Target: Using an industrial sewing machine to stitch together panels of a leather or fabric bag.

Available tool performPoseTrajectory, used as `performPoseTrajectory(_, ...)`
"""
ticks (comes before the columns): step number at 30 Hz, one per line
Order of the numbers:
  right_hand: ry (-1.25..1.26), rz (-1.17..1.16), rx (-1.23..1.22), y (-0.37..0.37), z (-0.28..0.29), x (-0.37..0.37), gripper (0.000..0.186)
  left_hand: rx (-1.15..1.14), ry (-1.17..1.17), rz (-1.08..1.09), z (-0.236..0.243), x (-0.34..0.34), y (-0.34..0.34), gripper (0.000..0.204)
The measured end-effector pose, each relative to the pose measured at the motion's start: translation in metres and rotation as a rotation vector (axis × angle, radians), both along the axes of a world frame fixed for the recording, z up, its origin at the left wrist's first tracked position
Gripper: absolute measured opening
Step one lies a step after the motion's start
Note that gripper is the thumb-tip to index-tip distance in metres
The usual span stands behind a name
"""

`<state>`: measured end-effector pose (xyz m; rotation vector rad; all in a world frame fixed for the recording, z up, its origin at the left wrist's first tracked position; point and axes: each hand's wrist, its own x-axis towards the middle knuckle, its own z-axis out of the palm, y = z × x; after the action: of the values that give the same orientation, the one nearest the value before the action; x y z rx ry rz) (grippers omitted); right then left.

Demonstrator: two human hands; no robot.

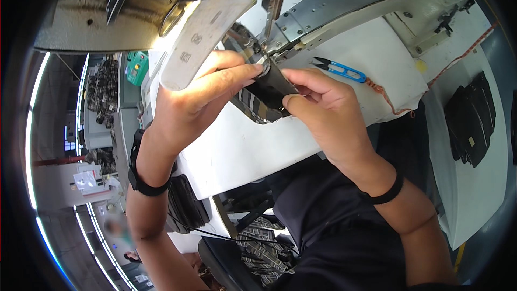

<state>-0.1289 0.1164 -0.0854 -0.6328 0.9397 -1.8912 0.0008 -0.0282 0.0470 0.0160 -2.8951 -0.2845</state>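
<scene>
A piece of dark fabric with a striped part (273, 87) lies at the sewing machine's needle area, on the white table. My left hand (207, 89) pinches its left edge between thumb and fingers, close to the metal parts by the needle. At the fabric's right edge, my right hand (328, 109) is closed too, its thumb and index finger gripping the dark cloth. Part of the striped cloth hangs over the near edge of the work. The machine's head partly hides what lies beyond my left fingers.
Blue-handled thread snips (344, 71) on an orange cord lie right of my hands. The sewing machine's metal arm (334, 8) runs behind them, and a white lamp (207, 37) overhangs my left hand. Dark cloth pieces (469, 121) are stacked at right; striped cloth (261, 250) lies below.
</scene>
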Motion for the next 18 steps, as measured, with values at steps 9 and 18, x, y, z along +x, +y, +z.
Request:
performPoseTrajectory(9,-0.031,-0.066,-0.028,-0.018,-0.004,0.004,0.035,-0.11,0.036,0.176,-0.006,-0.003,0.008,0.029)
performPoseTrajectory(18,-0.017,-0.109,0.023,-0.015,0.006,0.005,0.03,-0.094,0.162,0.516,-0.02,-0.02,0.05,0.011)
